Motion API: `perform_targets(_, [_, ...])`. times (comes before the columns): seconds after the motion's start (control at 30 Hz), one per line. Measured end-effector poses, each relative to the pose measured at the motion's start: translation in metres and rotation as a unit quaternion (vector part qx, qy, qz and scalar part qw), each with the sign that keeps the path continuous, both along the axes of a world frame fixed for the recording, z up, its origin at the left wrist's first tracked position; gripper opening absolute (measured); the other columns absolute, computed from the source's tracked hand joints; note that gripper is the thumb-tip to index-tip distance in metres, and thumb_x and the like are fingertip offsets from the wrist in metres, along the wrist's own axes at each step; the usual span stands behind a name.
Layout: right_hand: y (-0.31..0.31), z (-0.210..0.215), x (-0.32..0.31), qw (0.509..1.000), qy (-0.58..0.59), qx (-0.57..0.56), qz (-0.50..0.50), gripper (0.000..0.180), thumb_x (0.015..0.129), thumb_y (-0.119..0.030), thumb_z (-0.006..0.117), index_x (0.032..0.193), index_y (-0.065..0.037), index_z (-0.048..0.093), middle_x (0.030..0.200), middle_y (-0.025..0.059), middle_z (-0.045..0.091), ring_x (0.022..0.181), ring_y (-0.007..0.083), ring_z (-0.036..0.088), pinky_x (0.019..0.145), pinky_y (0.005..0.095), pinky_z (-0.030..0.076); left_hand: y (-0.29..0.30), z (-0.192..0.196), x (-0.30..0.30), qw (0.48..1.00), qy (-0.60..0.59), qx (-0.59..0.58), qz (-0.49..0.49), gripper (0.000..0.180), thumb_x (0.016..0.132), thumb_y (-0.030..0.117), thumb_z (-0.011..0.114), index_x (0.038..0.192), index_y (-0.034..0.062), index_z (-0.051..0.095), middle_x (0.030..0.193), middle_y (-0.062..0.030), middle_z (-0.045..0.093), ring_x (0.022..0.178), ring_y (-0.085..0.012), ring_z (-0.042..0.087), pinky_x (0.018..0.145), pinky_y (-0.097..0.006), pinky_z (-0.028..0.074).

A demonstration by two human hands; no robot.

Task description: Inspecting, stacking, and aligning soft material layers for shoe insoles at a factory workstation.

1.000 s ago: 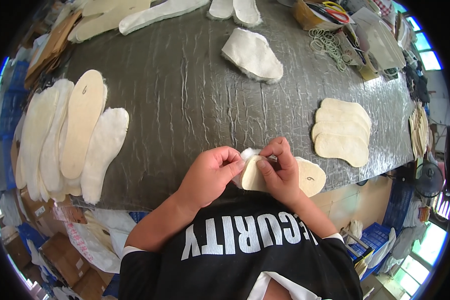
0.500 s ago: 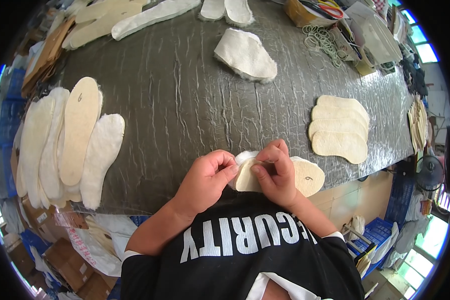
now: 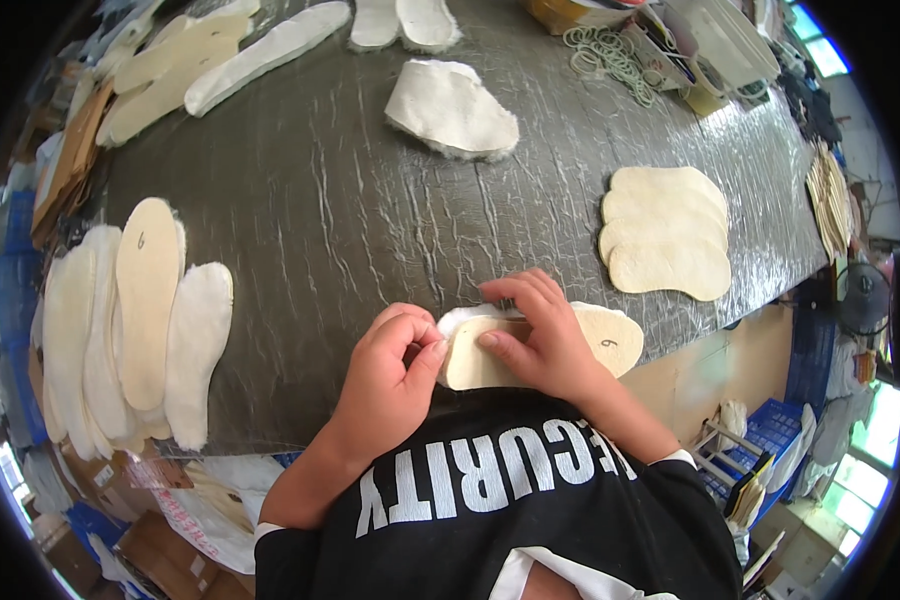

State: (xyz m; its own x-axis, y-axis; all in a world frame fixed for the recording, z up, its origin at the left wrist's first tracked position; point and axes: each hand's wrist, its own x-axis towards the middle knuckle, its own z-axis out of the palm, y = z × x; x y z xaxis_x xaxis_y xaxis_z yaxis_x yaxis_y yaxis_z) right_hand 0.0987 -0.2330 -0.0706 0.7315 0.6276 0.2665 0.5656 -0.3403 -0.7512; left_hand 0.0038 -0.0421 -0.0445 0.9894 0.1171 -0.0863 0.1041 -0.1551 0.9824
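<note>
Insole [image 3: 475,368] just below frame centre. Left hand [image 3: 395,365] pinching its left end, thumb to forefinger; right hand [image 3: 545,335] holding across, thumb on top. Probably light, bendy, fleece soft, hard to damage; best taken by edges.

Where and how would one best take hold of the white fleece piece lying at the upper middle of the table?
I would pinch the white fleece piece by its rounded right end, thumb above, coming from the near right: that end points towards the right hand, nothing lies against it, and fluff along its edge suggests a soft rim.
</note>
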Motion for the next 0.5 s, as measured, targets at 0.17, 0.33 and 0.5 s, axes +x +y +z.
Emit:
perform_targets(0.17, [-0.013, 0.005, 0.007, 0.981, 0.158, -0.059, 0.092, 0.041, 0.076, -0.022, 0.077, 0.111, -0.003, 0.064, 0.096, 0.0123, 0.065, 0.093, 0.0298, 0.061, 0.085, 0.0407, 0.045, 0.008, 0.003, -0.008, 1.000, 0.028, -0.010, 0.003, 0.003, 0.088, -0.004, 0.058, 0.088, -0.0035, 0.055, 0.098, -0.0093, 0.057, 0.076, -0.0126, 0.055, 0.069, -0.026, 0.048])
perform_targets(0.33, [-0.019, 0.021, 0.007, 0.970, 0.206, -0.056, 0.120, 0.045, 0.077, -0.017, 0.078, 0.115, -0.002, 0.060, 0.096, 0.0131, 0.065, 0.091, 0.0303, 0.062, 0.080, 0.0385, 0.050, 0.016, 0.014, -0.015, 0.993, 0.107, -0.050, 0.007, 0.003, 0.089, -0.003, 0.057, 0.087, -0.0039, 0.055, 0.101, -0.0070, 0.056, 0.077, -0.0085, 0.052, 0.070, -0.023, 0.045])
perform_targets(0.5, [-0.024, 0.025, -0.001, 0.961, 0.247, -0.022, 0.122, 0.041, 0.075, -0.010, 0.078, 0.110, -0.002, 0.059, 0.098, 0.0122, 0.061, 0.091, 0.0289, 0.062, 0.078, 0.0360, 0.051, 0.020, 0.004, -0.029, 0.984, 0.148, -0.095, 0.037, 0.007, 0.095, 0.002, 0.054, 0.090, -0.0025, 0.056, 0.105, -0.0067, 0.061, 0.082, -0.0073, 0.053, 0.074, -0.023, 0.046])
